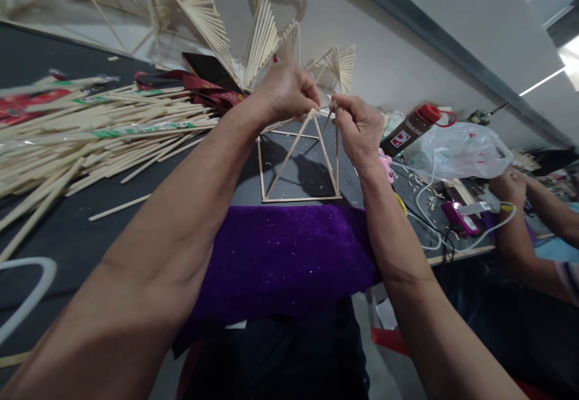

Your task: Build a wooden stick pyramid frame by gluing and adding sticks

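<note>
A frame of thin wooden sticks (302, 199) stands on the dark table, with a square base and slanted sticks rising to peaks. My left hand (292, 91) is closed at the top of the frame, its fingers pinched near the left peak; what lies between them is too small to make out. Just right of it, my right hand (359, 123) pinches the stick end at the right peak between thumb and finger. Below the frame, a purple cloth (289, 255) covers the table's front edge, dotted with small pale bits.
Loose sticks (113, 128) pile up at the left. Finished stick structures (262, 38) line the wall. At the right are a dark bottle (409, 127), a plastic bag (465, 149), a magenta device (461, 218) with cables, and another person's hands (509, 187).
</note>
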Motion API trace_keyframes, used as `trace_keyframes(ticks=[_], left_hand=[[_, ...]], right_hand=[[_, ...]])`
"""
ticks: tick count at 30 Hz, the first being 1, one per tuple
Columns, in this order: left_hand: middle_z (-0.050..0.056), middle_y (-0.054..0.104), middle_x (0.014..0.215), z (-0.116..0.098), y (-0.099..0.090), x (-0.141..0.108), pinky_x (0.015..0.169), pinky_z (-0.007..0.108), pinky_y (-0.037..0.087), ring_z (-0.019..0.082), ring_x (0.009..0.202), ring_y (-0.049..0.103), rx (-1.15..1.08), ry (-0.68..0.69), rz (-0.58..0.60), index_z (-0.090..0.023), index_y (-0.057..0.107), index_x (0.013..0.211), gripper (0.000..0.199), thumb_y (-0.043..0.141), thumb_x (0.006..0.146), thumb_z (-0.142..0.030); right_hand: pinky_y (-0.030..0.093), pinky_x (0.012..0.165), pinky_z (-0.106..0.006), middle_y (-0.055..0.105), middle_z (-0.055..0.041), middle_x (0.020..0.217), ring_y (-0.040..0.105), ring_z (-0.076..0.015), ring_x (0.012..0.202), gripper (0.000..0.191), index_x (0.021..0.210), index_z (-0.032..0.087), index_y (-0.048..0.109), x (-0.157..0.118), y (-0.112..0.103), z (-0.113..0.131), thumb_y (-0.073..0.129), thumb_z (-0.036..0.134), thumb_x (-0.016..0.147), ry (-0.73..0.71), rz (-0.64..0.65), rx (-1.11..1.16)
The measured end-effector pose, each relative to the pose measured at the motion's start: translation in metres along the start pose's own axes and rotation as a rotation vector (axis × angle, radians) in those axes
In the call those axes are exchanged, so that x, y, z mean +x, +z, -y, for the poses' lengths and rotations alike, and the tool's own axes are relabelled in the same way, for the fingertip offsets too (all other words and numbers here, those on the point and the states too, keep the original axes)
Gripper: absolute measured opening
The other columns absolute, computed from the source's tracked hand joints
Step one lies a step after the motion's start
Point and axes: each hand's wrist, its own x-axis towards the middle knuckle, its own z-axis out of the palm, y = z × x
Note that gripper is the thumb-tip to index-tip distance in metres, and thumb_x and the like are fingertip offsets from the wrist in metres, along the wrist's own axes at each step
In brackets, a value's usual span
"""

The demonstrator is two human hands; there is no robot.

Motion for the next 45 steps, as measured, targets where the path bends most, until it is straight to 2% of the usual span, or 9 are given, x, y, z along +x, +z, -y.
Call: trace_keyframes(ticks=[9,14,21,24,28,31,35,39,45], left_hand=[[0.002,0.068,0.064,0.003,0.001,0.003,0.068,0.031,0.044,0.021,0.072,0.062,-0.06,-0.012,-0.008,-0.023,0.075,0.072,0.011,0.069,0.063,-0.022],[0.001,0.068,0.065,0.004,0.001,0.003,0.069,0.03,0.043,0.02,0.076,0.062,-0.048,-0.015,-0.002,-0.023,0.075,0.075,0.011,0.071,0.065,-0.024],[0.003,0.069,0.067,-0.001,0.0,0.001,0.069,0.029,0.045,0.017,0.074,0.062,-0.029,-0.042,0.011,-0.017,0.078,0.081,0.016,0.072,0.068,-0.025],[0.004,0.068,0.068,-0.003,-0.001,0.0,0.069,0.029,0.046,0.018,0.073,0.063,-0.029,-0.054,-0.002,-0.018,0.078,0.08,0.016,0.072,0.067,-0.023],[0.003,0.067,0.064,-0.001,0.0,0.0,0.068,0.029,0.046,0.018,0.072,0.062,-0.067,-0.031,-0.005,-0.019,0.078,0.078,0.014,0.071,0.066,-0.022],[0.002,0.066,0.062,0.001,0.001,0.002,0.068,0.029,0.046,0.017,0.071,0.061,-0.069,-0.016,-0.01,-0.019,0.077,0.078,0.015,0.07,0.066,-0.022],[0.004,0.067,0.064,0.001,0.001,0.002,0.069,0.029,0.045,0.017,0.071,0.061,-0.046,-0.025,-0.014,-0.017,0.078,0.078,0.016,0.069,0.067,-0.022],[0.003,0.067,0.063,0.0,0.001,0.001,0.067,0.029,0.045,0.017,0.07,0.061,-0.037,-0.019,-0.015,-0.017,0.078,0.078,0.016,0.069,0.067,-0.023],[0.002,0.067,0.062,0.001,0.0,0.002,0.066,0.028,0.045,0.017,0.069,0.061,-0.014,-0.009,-0.019,-0.019,0.08,0.083,0.021,0.07,0.066,-0.026]], right_hand=[[0.054,0.089,-0.033,0.075,0.0,0.094,0.068,-0.0143,0.09,0.023,0.1,0.025,0.072,0.0,0.0,0.0,0.052,0.021,0.09,0.001,0.002,-0.003],[0.054,0.09,-0.034,0.075,0.0006,0.093,0.068,-0.0141,0.088,0.024,0.101,0.026,0.072,0.0,0.001,0.0,0.051,0.023,0.09,0.005,-0.023,-0.01],[0.054,0.093,-0.04,0.07,0.0007,0.095,0.067,-0.0145,0.091,0.026,0.114,0.024,0.065,-0.002,0.003,-0.005,0.048,0.033,0.095,0.049,-0.034,0.062],[0.056,0.086,-0.038,0.068,0.0016,0.088,0.066,-0.0135,0.08,0.029,0.118,0.023,0.06,-0.003,0.005,-0.009,0.047,0.04,0.098,0.099,-0.041,0.128],[0.056,0.067,-0.029,0.069,0.0011,0.085,0.064,-0.0115,0.067,0.036,0.123,0.025,0.054,-0.002,0.007,-0.009,0.044,0.05,0.099,0.178,-0.069,0.242],[0.05,0.056,-0.023,0.071,0.0001,0.084,0.064,-0.0104,0.062,0.037,0.119,0.025,0.055,0.0,0.008,-0.007,0.042,0.054,0.099,0.271,-0.087,0.339],[0.044,0.051,-0.021,0.07,0.0015,0.081,0.063,-0.009,0.059,0.033,0.109,0.026,0.055,0.003,0.009,-0.006,0.044,0.054,0.097,0.418,-0.099,0.446],[0.04,0.048,-0.02,0.069,0.0026,0.078,0.06,-0.0069,0.056,0.021,0.098,0.024,0.054,-0.002,0.013,-0.011,0.054,0.044,0.092,0.555,-0.095,0.515],[0.038,0.048,-0.019,0.065,0.0034,0.07,0.059,-0.0066,0.056,0.009,0.081,0.021,0.052,-0.012,0.016,-0.02,0.059,0.027,0.085,0.639,-0.07,0.44]])
